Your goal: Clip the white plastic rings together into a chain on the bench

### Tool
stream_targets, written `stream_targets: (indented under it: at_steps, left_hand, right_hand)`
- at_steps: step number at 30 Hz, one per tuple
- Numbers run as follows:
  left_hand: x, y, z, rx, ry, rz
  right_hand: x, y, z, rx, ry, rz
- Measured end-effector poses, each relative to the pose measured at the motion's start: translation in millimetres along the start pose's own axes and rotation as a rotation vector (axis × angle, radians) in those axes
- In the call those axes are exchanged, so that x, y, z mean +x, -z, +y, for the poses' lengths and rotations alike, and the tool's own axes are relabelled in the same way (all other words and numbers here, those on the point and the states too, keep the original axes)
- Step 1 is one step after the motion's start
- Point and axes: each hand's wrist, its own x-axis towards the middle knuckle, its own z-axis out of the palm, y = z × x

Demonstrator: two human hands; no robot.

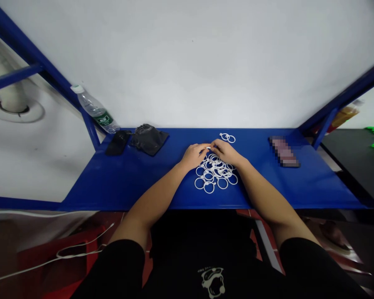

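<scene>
My left hand and my right hand meet above the blue table, fingertips close together. Between them they pinch a small white piece; it looks like part of a white ring, though fingers cover most of it. Just below the hands lies a loose pile of white curtain rings, several overlapping, with small tabs on their rims. Beyond my right hand, near the wall, a few more white rings lie apart from the pile.
The blue table runs along a white wall. On its left are a clear plastic bottle, a black phone-like object and a black pouch. A phone with a blurred screen lies right. Blue frame bars rise at both ends.
</scene>
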Motion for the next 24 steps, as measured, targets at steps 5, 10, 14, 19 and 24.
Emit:
stream_targets:
  at_steps: [5,10,14,19,24]
  left_hand:
    - [0,-1.1,-1,0.037,-0.011,0.097]
    - [-1,-0.4,1,-0.021,-0.042,0.137]
    - [0,-1.3,0,-0.035,0.008,0.178]
    - [2,-0.2,-1,-0.024,0.059,0.212]
    - [2,6.9,2,-0.013,0.020,0.219]
  right_hand:
    - [3,3,-5,0.015,0.079,0.076]
    - [2,3,-9,0.095,0.067,0.089]
    - [2,-2,-12,0.167,0.042,0.112]
    - [2,-11,-16,0.277,-0.041,0.056]
    - [1,-7,-21,0.168,0.005,0.056]
